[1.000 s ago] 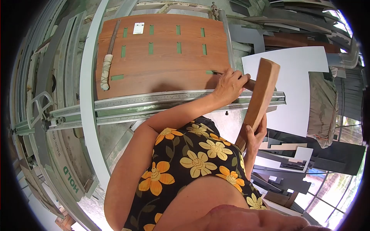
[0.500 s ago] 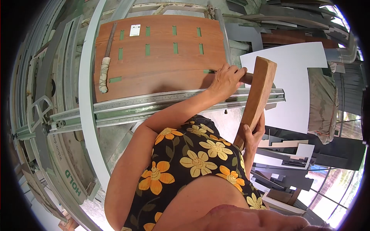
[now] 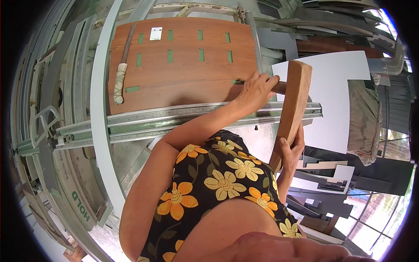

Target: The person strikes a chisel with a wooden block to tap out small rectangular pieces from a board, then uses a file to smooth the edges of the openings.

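A wooden mallet [image 3: 297,96], with a long, thick, squared head and a short darker handle [image 3: 279,87], is held tilted in front of my chest. My left hand [image 3: 256,91] is closed around the handle; its fingers hide most of that part. Lower down, my right hand [image 3: 292,150] grips the head near its bottom end, thumb on the near face. Beyond my left hand lies a reddish-brown wood-grain panel [image 3: 183,72] with several rectangular slots. The metal rail with a ruled scale [image 3: 174,112] runs under my left forearm.
A rod with a cloth-wrapped end [image 3: 120,83] and a white label [image 3: 156,33] lie on the panel. A long pale strip [image 3: 99,87] crosses at left. White sheet [image 3: 329,100] stands at right, with stacked dark offcuts [image 3: 336,19] behind. A metal handle [image 3: 45,126] sits at far left.
Both hands keep their hold on the mallet. Its head has shifted slightly left against the panel, and my right hand sits a little farther right. The view has moved slightly.
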Demonstrator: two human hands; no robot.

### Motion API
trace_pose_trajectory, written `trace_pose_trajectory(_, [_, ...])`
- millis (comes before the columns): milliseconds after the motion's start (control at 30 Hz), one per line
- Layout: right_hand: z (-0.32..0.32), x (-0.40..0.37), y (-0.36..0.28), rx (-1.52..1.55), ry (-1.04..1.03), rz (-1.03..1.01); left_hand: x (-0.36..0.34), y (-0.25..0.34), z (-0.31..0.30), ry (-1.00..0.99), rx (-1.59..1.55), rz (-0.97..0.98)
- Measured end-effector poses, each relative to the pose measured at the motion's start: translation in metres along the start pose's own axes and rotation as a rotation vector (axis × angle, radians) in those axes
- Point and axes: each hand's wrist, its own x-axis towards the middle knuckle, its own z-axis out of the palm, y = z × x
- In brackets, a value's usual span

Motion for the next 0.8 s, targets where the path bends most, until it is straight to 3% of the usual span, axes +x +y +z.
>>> trace_pose_trajectory(167, [0.003,0.0,0.011,0.02,-0.008,-0.073,-0.002,-0.001,-0.004,0.001,0.024,-0.025])
trace_pose_trajectory(533, [0.003,0.003,0.006,0.002,-0.031,0.005,-0.005,0.002,-0.011,-0.02,0.023,-0.062])
trace_pose_trajectory(667, [0.006,-0.001,0.019,0.063,0.018,-0.072,-0.004,0.002,-0.013,-0.004,0.035,-0.064])
trace_pose_trajectory(800, [-0.001,0.004,0.007,-0.011,-0.052,0.01,-0.004,0.002,-0.007,-0.007,0.035,-0.054])
